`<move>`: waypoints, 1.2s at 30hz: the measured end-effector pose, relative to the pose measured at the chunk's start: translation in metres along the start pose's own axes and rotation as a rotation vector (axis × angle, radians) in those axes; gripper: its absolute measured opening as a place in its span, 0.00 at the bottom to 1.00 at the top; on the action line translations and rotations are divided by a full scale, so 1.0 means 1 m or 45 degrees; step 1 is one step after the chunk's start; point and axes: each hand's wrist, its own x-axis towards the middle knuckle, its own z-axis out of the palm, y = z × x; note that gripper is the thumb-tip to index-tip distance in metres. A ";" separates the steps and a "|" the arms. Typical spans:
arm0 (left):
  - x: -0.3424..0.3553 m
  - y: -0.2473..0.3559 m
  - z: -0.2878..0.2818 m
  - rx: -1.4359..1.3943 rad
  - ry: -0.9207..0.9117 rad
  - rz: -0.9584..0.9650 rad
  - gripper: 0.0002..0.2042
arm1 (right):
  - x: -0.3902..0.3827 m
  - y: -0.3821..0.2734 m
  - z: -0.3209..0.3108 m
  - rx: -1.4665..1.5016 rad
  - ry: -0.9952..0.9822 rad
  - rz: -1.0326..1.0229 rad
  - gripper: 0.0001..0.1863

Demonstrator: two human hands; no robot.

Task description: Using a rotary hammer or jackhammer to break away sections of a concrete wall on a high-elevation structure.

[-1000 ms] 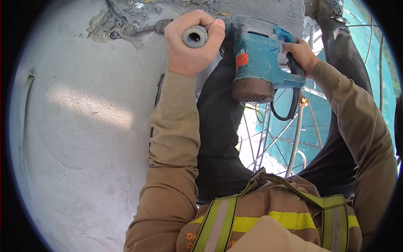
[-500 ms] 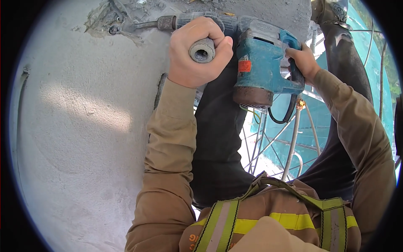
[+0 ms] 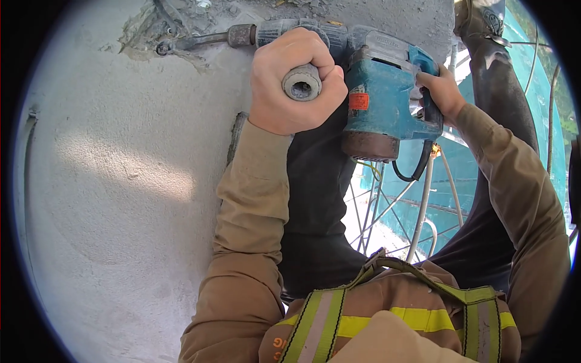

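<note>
A teal demolition hammer (image 3: 378, 97) with a grey front barrel lies across my view, its nose toward the left. My left hand (image 3: 290, 85) is wrapped round its grey side handle (image 3: 302, 83), whose hollow end faces me. At the rear, my right hand (image 3: 445, 94) grips the D-shaped handle, fingers on its inner side near the trigger, partly hidden. The steel chisel bit (image 3: 200, 41) reaches left from the dusty chuck (image 3: 242, 35). Its tip meets a chipped-out hollow (image 3: 158, 30) in the concrete wall, next to a small round hole.
The pale concrete wall (image 3: 121, 242) fills the left side. Rubble and dust (image 3: 399, 13) lie at the top. Below the hammer hangs its black cord (image 3: 417, 163). Scaffold poles (image 3: 422, 206) and teal sheeting stand beyond my dark-trousered legs (image 3: 315, 199).
The hammer and both my hands have shifted slightly right and down in the picture. The chisel bit lies a little lower against the broken concrete. Both grips are unchanged.
</note>
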 end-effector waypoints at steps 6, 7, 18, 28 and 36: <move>-0.001 -0.004 0.000 -0.003 0.021 0.055 0.09 | -0.002 0.001 -0.002 0.014 0.008 0.004 0.21; -0.001 -0.005 0.001 -0.006 0.018 0.054 0.09 | -0.002 0.000 -0.002 0.003 0.017 0.002 0.21; 0.003 0.004 0.004 -0.006 0.072 0.009 0.09 | -0.003 -0.006 -0.012 -0.006 -0.019 -0.026 0.22; 0.003 -0.004 0.006 -0.018 0.097 -0.034 0.09 | 0.000 -0.015 -0.016 -0.003 -0.056 -0.126 0.18; 0.015 -0.002 0.006 -0.066 0.244 0.112 0.09 | -0.014 -0.034 -0.033 -0.041 -0.041 -0.231 0.19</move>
